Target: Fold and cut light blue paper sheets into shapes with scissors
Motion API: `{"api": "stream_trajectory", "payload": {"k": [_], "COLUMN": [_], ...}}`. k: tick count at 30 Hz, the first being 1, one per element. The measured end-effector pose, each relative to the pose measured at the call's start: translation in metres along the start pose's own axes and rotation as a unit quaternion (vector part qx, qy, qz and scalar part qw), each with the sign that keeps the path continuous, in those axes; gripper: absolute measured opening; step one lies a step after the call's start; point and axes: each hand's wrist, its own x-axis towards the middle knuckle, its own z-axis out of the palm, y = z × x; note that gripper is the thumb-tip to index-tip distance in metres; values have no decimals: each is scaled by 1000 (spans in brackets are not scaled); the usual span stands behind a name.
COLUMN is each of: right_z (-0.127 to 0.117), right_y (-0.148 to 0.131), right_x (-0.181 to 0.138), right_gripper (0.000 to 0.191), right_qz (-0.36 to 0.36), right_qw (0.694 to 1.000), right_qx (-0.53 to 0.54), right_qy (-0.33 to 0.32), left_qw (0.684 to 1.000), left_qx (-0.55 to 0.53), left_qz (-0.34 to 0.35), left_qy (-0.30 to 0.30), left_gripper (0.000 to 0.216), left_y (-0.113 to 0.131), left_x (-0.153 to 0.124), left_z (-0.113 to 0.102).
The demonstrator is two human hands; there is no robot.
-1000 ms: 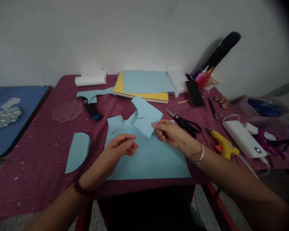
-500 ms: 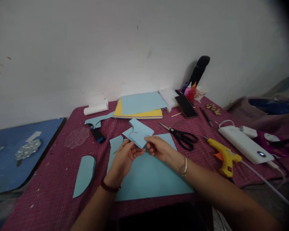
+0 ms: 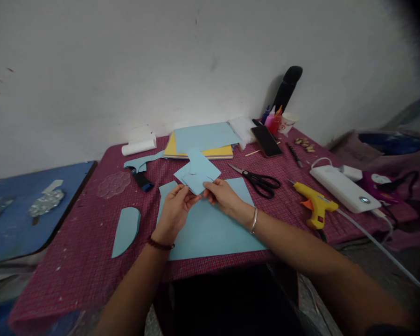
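Maroon checks cover the bench [image 3: 80,256], the largest surface in my head view. Upon it, near the front edge, lies a large light-blue sheet [image 3: 217,233]; at the back lies a paper stack [image 3: 206,136], yellow below and light blue on top.

Between these two, the folded blue piece [image 3: 199,168] is held above the far part of the sheet. Reference relation: the piece extends forward of both hands, away from the body, and its near corner points back between them. I judge its long axis to run roughly toward the stack, though the irregular fold makes this uncertain.

Hand pose: I read the right hand [image 3: 221,196] as entering from the lower right, its forearm slanting across the view. The left hand [image 3: 175,208] rises from the lower left with its fingers turned inward. Both are close to the piece; the right one overlaps its edge.

Grip state: right thumb and fingers pinch the near right edge. Left fingertips gather at the near left edge; I cannot confirm whether they clamp it.
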Motion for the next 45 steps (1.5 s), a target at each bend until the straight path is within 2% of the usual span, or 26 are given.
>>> {"api": "stream_trajectory", "payload": {"k": [3,9,15,21,25,30,32,39,45], "right_z": [0,-2,-5,-6,-6,-9,-10,-11,-12], "right_y": [-2,-4,-1,3,5,6,6,6,6], "right_x": [-1,-3,-4,-4,-4,-4,-3,-2,-3], "right_gripper": [22,24,31,40,42,39,39,38,37], "right_qz": [-64,-141,-172,-170,-152,-145,-150,-153,-154], "right_qw": [997,984,975,979,985,983,982,978,973], "right_qx": [-35,-106,-140,-115,-85,-97,-104,-139,-165], "right_qy": [25,37,31,8,-16,-54,-52,-38,-41], "left_qw": [1000,989,971,938,923,918,921,934,937], "left_qx": [12,109,226,307,334,331,320,265,244], "left_qz": [-11,-46,54,155,184,193,203,239,247], "left_qy": [-24,-86,-62,-38,-60,-104,-92,19,42], "left_gripper": [17,44,40,37,36,33,28,17,14], "left_y": [0,-5,-14,-12,-8,-4,-3,10,14], "left_x": [3,-1,-9,-7,-7,-11,-11,-13,-13], "left_z": [-3,-3,5,5,2,2,2,-2,-5]}}
